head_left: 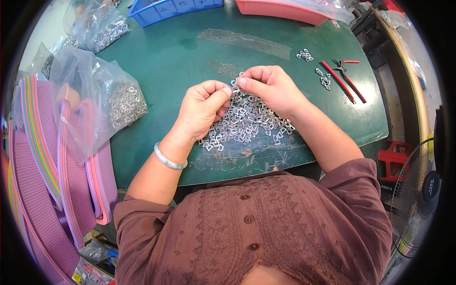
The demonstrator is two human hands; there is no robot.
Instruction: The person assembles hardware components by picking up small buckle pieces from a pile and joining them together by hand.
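Note:
A heap of small silver metal buckle-like pieces [247, 118] lies on the green tabletop in front of me. Just above its far edge, my left hand [205, 107] and my right hand [271, 89] meet almost tip to tip. Thumb and forefinger are pinched together on each. Between the fingertips shows a small metal buckle [234, 84]; the fingers partly cover it. Both hands seem to grip it, though whether it is one piece or two joined is too small to tell. A pale bangle [170, 159] circles my left wrist.
Red-handled pliers [343, 71] and a red rod-like tool [335, 78] lie at right beside small metal clusters [325, 81]. Clear bags of metal pieces [127, 104] and purple perforated straps [38, 180] crowd the left. Blue [175, 7] and pink bins [280, 10] stand behind; a fan [418, 190] is right.

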